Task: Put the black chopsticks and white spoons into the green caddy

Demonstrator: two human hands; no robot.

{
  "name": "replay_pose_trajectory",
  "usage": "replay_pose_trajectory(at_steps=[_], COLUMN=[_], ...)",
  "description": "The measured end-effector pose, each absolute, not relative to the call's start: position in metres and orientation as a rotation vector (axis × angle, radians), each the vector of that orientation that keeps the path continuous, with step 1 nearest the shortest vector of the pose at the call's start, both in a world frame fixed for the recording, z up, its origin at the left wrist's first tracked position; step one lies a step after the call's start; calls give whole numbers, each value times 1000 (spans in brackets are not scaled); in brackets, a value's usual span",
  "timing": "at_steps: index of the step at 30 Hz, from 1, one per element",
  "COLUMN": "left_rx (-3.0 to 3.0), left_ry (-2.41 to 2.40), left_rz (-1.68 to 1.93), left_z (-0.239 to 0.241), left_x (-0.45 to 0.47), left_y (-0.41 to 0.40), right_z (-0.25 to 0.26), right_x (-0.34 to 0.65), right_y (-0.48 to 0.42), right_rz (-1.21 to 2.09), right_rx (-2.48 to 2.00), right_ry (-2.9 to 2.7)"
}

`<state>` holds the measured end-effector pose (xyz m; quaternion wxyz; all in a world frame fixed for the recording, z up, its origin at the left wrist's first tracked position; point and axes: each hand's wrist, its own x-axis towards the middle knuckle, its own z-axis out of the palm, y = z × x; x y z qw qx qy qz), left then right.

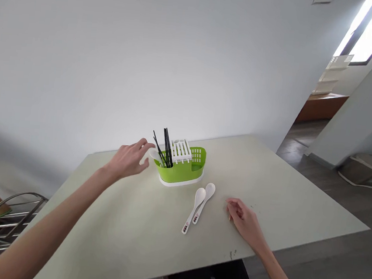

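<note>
A green cutlery basket with a white base and a white slotted rack stands on the table. Several black chopsticks lean upright in its left compartment, beside a white spoon with its bowl up. My left hand is at that spoon's bowl, thumb and fingers spread apart and not closed on it. In front of the basket, two white spoons lie side by side, with printed handle ends pointing toward me. To their right, my right hand rests low over the table, fingers loosely curled, nothing visible in them.
The pale table backs against a plain wall. A metal-framed chair or rack stands at lower left. Beyond the table's right edge are grey floor and a covered bulky item.
</note>
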<state>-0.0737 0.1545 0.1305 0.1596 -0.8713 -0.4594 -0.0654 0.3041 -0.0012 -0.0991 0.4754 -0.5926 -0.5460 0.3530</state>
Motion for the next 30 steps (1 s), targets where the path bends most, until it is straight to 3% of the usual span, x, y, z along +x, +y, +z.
replay_pose_trajectory(at_steps=[3,10,17,23,27,30], left_rx=[-2657,-2967,-2949,-3051,-3206,-2983], left_ry=[-1250,-1743,-1905,-1944,-1955,-1917], left_rz=[-279,4,44,-259,-624,-1093], left_z=[104,3,-21,-1,57,108], left_x=[-40,46,81,32,-18,-48], left_y=[117,88,107,111,104,104], right_z=[-100,-103,-100,-101,-101,-100], right_x=[305,307,307,307,307,307], right_y=[-1,2,3,3,2,1], right_rz=[866,862,864,860,859,857], right_rx=[-1460,-1456,-1442,-1431,-1432,-1437], right_ry=[-1323,-1327,-1327,-1327,-1336,-1336])
